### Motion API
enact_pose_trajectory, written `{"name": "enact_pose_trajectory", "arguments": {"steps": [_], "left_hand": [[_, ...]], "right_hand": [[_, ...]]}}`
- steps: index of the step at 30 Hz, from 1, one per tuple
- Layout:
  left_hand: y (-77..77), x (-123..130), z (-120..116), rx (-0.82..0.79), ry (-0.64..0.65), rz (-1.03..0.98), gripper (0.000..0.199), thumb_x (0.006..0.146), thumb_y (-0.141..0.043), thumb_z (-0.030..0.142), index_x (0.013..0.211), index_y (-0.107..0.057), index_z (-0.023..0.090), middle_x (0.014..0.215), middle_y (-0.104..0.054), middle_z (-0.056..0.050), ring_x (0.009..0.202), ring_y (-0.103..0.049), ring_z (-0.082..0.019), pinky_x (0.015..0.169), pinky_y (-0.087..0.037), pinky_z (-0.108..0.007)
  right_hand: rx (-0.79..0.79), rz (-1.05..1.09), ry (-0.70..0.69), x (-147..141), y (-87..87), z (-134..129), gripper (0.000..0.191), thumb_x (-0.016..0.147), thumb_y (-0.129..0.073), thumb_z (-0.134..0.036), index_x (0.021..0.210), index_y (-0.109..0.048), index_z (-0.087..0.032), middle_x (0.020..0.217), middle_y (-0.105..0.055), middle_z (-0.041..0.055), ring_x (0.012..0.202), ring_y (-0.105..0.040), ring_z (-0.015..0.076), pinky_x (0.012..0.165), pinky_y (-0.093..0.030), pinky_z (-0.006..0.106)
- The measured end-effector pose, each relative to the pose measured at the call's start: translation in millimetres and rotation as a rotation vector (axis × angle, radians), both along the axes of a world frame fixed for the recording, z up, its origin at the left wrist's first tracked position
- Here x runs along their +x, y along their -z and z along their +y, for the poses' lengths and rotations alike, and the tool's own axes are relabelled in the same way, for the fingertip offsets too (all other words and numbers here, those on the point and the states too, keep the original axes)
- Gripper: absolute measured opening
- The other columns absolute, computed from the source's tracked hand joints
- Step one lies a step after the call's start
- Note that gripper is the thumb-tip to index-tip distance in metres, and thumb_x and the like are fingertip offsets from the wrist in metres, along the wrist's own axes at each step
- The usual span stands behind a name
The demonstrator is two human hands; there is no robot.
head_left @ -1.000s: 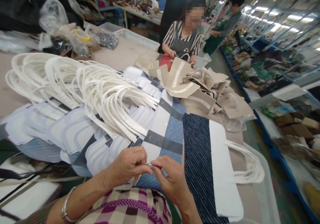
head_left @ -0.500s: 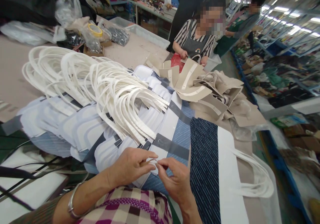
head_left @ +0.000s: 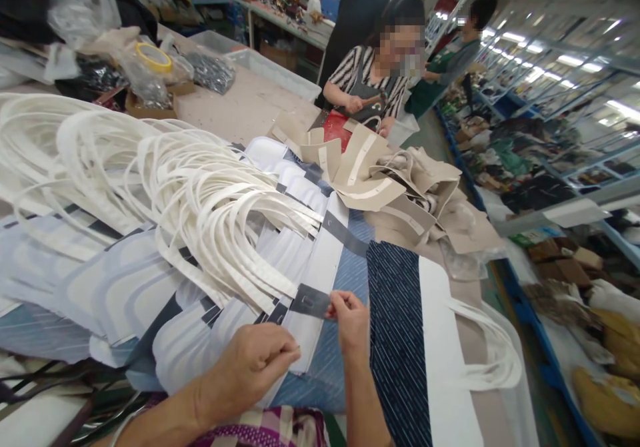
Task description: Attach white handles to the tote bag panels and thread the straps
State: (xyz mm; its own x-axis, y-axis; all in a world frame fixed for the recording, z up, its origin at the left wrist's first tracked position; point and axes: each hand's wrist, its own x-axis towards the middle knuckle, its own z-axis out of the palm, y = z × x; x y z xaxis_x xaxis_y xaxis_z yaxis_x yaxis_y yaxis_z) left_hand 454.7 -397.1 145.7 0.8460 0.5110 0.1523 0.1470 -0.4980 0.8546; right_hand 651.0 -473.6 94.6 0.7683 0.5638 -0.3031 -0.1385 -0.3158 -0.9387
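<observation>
My right hand is closed in a pinch at the end of a dark grey strap with a small slit in it. That strap lies across the white band of a light blue fabric bag panel. To the left of it, my left hand is closed with thumb and fingertips together; whatever it pinches is too small to make out. White bag handles loop over the stacked white and blue panels beyond my hands. Right of my right hand lies a navy striped bag panel with a white band and white handles.
Beige bag pieces are heaped at the far side of the table. Behind them a person works with a hammer-like tool. Plastic bags and yellow tape lie at back left, near a translucent bin.
My hands have parted from a small thin curved piece they held together. My right hand has moved up to the grey strap's end. The view has shifted somewhat to the right.
</observation>
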Motion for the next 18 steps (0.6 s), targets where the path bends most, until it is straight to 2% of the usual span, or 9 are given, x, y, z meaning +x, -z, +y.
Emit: {"name": "enact_pose_trajectory", "arguments": {"steps": [4, 7, 9, 14, 18], "left_hand": [[27.0, 0, 8, 0.097, -0.02, 0.115, 0.019, 0.094, -0.053, 0.019, 0.078, -0.064, 0.02, 0.084, -0.062, -0.001, 0.076, -0.061, -0.015, 0.068, -0.044, -0.025], [51.1, -1, 15, 0.192, -0.009, 0.128, 0.02, 0.097, -0.047, 0.02, 0.083, -0.063, 0.019, 0.094, -0.063, -0.004, 0.085, -0.062, -0.017, 0.076, -0.046, -0.028], [61.1, -3, 17, 0.232, 0.009, 0.122, 0.021, 0.099, -0.045, 0.021, 0.085, -0.061, 0.019, 0.095, -0.064, -0.004, 0.087, -0.062, -0.017, 0.078, -0.046, -0.028], [64.5, -4, 16, 0.267, -0.003, 0.096, 0.021, 0.1, -0.044, 0.021, 0.086, -0.06, 0.02, 0.095, -0.064, -0.003, 0.086, -0.062, -0.016, 0.078, -0.046, -0.028], [62.2, -3, 16, 0.264, 0.001, 0.085, 0.021, 0.1, -0.044, 0.021, 0.086, -0.06, 0.019, 0.094, -0.064, -0.003, 0.086, -0.062, -0.017, 0.077, -0.046, -0.028]], "right_hand": [[0.05, 0.085, -0.023, 51, 28.1, 15, 0.037, 0.065, -0.075, -0.049, 0.077, -0.069, -0.014, 0.063, -0.065, 0.0014, 0.056, -0.059, 0.0133, 0.052, -0.051, 0.025], [0.069, 0.095, -0.036, 70, 42.1, 28, 0.039, 0.062, -0.077, -0.05, 0.075, -0.068, -0.015, 0.062, -0.064, 0.0002, 0.055, -0.058, 0.0113, 0.05, -0.048, 0.023], [0.063, 0.09, -0.044, 75, 48.8, 36, 0.038, 0.06, -0.078, -0.049, 0.074, -0.068, -0.015, 0.06, -0.063, -0.0009, 0.053, -0.056, 0.0104, 0.048, -0.045, 0.021], [-0.006, 0.083, -0.098, 78, 59.5, 50, 0.034, 0.064, -0.079, -0.043, 0.076, -0.067, -0.014, 0.055, -0.06, -0.0037, 0.049, -0.055, 0.0088, 0.045, -0.044, 0.019], [-0.132, 0.113, -0.149, 86, 64.7, 55, 0.025, 0.077, -0.076, -0.033, 0.085, -0.064, -0.013, 0.059, -0.06, -0.0061, 0.047, -0.056, 0.0076, 0.045, -0.046, 0.019]]}}
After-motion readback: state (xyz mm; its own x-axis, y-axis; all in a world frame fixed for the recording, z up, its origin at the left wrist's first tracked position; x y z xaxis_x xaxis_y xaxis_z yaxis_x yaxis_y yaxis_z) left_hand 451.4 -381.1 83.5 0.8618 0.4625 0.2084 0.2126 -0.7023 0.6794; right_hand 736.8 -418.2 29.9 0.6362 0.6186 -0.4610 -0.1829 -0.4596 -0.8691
